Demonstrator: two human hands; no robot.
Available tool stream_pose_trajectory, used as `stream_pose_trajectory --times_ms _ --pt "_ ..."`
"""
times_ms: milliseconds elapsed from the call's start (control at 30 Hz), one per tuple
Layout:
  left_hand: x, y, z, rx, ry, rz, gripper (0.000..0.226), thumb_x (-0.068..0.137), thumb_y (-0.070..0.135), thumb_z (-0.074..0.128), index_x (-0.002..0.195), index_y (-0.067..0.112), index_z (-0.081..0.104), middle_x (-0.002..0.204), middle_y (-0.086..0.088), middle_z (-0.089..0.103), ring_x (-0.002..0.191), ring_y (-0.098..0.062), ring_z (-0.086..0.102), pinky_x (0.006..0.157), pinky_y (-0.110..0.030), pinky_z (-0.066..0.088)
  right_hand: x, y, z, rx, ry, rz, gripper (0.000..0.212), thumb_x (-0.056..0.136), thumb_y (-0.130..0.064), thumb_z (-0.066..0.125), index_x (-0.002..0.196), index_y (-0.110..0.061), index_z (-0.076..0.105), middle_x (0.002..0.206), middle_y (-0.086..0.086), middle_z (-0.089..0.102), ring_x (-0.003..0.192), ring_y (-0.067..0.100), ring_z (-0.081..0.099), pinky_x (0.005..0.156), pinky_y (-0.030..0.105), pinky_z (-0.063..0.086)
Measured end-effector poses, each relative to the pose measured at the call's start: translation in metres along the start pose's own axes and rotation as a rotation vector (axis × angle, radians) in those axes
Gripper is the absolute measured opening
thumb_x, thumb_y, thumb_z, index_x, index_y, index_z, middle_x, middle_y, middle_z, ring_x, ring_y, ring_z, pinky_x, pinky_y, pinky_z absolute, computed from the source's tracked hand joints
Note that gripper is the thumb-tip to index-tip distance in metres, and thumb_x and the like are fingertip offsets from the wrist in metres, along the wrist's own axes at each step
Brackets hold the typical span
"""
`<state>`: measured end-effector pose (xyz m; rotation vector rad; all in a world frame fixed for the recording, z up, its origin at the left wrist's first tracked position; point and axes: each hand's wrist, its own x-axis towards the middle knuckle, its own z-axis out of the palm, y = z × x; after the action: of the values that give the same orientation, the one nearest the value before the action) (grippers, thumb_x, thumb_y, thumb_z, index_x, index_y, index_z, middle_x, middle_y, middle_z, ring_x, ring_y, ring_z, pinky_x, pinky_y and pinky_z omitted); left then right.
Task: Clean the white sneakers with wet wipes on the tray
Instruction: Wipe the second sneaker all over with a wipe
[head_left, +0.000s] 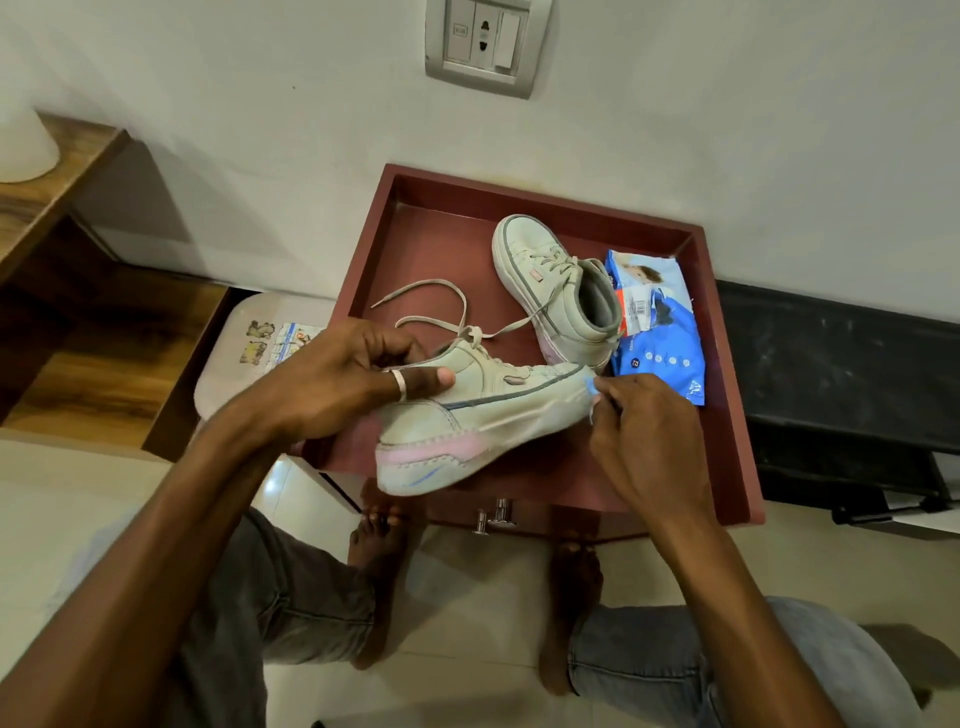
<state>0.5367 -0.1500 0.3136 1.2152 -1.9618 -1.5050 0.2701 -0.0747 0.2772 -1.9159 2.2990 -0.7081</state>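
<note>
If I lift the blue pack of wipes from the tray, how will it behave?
The wipes pack looks like soft, crinkled film, so it will probably sag and feel light. It lies flat beside the second sneaker, so rolling seems unlikely.

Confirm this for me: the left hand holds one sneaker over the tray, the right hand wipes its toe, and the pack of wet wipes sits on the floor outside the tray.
One detail is wrong. The pack of wet wipes lies inside the tray, beside the second sneaker, not on the floor. The head view shows it. The rest holds: the left hand holds one sneaker over the tray and the right hand wipes its toe.
</note>
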Motion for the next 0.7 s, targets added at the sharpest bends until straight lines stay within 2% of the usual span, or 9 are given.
stream_pose_trajectory --times_ms 100,200,233,300,400,600,700 --pt "0.001 0.015 0.018 -0.146 0.198 0.101 0.033 0.082 0.040 0.077 0.066 0.013 0.068 0.066 -0.008 0.070 0.059 -0.024 0.066 0.052 -0.032 0.051 -0.005 -0.009 -0.001 0.071 -0.014 0.058 0.022 0.089 -0.009 0.063 0.108 -0.011 0.074 0.100 0.010 0.073 0.093 0.027 0.066 0.080 0.037 0.052" --pt "0.007 0.022 0.026 -0.231 0.359 0.145 0.034 0.082 0.029 0.075 0.063 0.003 0.064 0.064 -0.019 0.063 0.056 -0.021 0.057 0.053 -0.028 0.042 -0.013 -0.027 -0.001 0.167 0.031 0.059 0.024 0.087 -0.005 0.062 0.108 -0.012 0.074 0.103 0.005 0.072 0.096 0.022 0.066 0.085 0.038 0.054" --pt "0.010 0.023 0.026 -0.271 0.391 0.144 0.032 0.083 0.023 0.075 0.062 0.003 0.064 0.061 -0.013 0.064 0.056 -0.017 0.057 0.054 -0.024 0.041 -0.016 -0.033 -0.002 0.203 0.052 0.041 0.023 0.087 -0.004 0.062 0.105 -0.012 0.074 0.102 0.003 0.072 0.095 0.019 0.066 0.085 0.039 0.054" --pt "0.015 0.027 0.026 -0.343 0.405 0.141 0.035 0.087 0.009 0.071 0.052 0.014 0.066 0.054 0.007 0.063 0.050 -0.004 0.055 0.051 -0.015 0.040 -0.022 -0.049 -0.009 0.305 0.092 0.002 0.020 0.087 -0.004 0.064 0.101 -0.013 0.075 0.099 -0.001 0.072 0.093 0.012 0.066 0.084 0.034 0.054" --pt "0.020 0.027 0.025 -0.338 0.393 0.150 0.052 0.089 0.002 0.067 0.044 0.028 0.066 0.049 0.015 0.060 0.046 0.002 0.053 0.049 -0.012 0.039 -0.037 -0.082 -0.024 0.463 0.077 -0.067 0.019 0.091 -0.007 0.063 0.105 -0.012 0.075 0.102 -0.003 0.071 0.097 0.006 0.065 0.087 0.028 0.053" --pt "0.019 0.028 0.028 -0.366 0.403 0.174 0.050 0.087 -0.001 0.068 0.044 0.024 0.063 0.047 0.013 0.057 0.045 0.001 0.051 0.049 -0.010 0.038 -0.068 -0.131 -0.034 0.324 0.128 -0.319 0.028 0.095 -0.001 0.051 0.115 -0.003 0.071 0.109 0.011 0.067 0.102 0.025 0.061 0.093 0.031 0.049" --pt "0.019 0.030 0.030 -0.361 0.394 0.180 0.052 0.088 -0.001 0.068 0.043 0.025 0.061 0.045 0.014 0.053 0.042 0.000 0.049 0.047 -0.009 0.036 -0.080 -0.150 -0.029 0.093 0.083 -0.510 0.030 0.103 -0.005 0.042 0.117 -0.003 0.069 0.112 0.014 0.068 0.102 0.027 0.059 0.090 0.033 0.052"
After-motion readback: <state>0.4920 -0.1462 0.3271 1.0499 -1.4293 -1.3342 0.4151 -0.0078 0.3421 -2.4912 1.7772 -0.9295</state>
